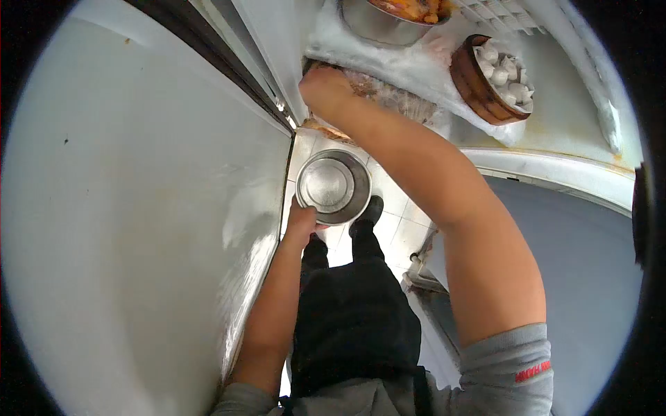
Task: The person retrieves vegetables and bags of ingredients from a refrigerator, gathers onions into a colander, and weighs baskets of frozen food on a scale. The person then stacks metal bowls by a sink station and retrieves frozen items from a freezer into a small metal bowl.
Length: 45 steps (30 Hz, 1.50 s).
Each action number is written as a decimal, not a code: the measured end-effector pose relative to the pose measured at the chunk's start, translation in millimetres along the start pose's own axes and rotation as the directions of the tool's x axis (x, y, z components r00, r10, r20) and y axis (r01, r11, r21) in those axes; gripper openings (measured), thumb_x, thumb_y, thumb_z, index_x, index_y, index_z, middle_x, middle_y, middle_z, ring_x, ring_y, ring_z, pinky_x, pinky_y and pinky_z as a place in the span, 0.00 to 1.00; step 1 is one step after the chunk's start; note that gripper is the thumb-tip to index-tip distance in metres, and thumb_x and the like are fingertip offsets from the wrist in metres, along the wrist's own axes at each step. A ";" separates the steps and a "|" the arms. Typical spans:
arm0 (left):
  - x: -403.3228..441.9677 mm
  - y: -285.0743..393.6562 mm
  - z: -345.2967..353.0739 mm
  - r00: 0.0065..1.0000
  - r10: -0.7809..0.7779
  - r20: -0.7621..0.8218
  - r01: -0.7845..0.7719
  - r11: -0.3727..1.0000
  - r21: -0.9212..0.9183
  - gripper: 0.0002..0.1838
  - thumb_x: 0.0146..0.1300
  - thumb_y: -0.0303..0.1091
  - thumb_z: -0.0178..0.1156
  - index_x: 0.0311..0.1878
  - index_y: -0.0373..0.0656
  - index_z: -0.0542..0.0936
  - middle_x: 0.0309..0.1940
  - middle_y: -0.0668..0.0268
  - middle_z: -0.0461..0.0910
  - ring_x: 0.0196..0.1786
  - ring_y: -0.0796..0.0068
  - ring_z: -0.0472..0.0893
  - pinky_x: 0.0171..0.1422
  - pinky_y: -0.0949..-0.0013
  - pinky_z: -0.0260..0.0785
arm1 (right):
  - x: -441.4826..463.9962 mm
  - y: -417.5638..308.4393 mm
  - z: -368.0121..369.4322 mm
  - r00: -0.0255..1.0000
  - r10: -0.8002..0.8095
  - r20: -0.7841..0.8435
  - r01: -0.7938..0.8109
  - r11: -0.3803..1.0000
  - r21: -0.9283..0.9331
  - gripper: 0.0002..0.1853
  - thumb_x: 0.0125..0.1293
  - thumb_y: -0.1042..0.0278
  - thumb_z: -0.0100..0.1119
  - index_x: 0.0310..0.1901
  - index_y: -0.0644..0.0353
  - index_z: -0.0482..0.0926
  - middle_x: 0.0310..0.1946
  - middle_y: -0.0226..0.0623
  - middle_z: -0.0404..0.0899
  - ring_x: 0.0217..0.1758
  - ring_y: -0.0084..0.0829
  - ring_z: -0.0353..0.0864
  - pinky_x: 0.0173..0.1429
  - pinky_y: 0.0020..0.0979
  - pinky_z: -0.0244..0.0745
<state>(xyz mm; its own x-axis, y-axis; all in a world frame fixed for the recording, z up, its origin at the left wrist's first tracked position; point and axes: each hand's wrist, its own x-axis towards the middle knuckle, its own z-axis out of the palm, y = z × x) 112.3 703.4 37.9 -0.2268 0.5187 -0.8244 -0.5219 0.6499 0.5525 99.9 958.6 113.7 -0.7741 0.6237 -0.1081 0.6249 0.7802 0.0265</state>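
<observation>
My left hand [303,218] grips the near rim of a round, straight-sided stainless steel pot [359,184], thumb over the edge. The pot is held above the floor, and its bare metal bottom shows. My right hand [325,84] reaches into the frosty freezer at its left side, beside a frost-covered plastic bag [399,97] of something brownish. Its fingers are turned away and hidden, so whether they hold anything does not show.
On the ice-crusted shelf [409,66] stand a metal bowl [378,26] of orange-brown food and a wooden steamer [475,87] holding white dumplings. A freezer door [173,187] stands at the left. White floor tiles [399,208] lie below, with my feet on them.
</observation>
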 end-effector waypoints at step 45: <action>18.6 12.2 0.6 0.997 0.058 -0.052 -0.063 0.993 -0.101 0.34 0.55 0.18 0.46 0.68 0.43 0.60 0.57 0.49 0.72 0.51 0.54 0.82 0.43 0.54 0.85 | 12.3 -0.7 -15.2 0.917 -0.043 0.396 0.042 0.999 0.010 0.17 0.62 0.61 0.56 0.51 0.54 0.84 0.55 0.45 0.80 0.63 0.40 0.76 0.69 0.37 0.66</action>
<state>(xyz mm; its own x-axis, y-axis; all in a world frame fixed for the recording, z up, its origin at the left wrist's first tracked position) 102.2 721.4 29.4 -0.2990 0.5261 -0.7961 -0.5869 0.5565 0.5882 88.5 966.4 127.4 -0.6968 0.5198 -0.4942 0.5925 0.8055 0.0117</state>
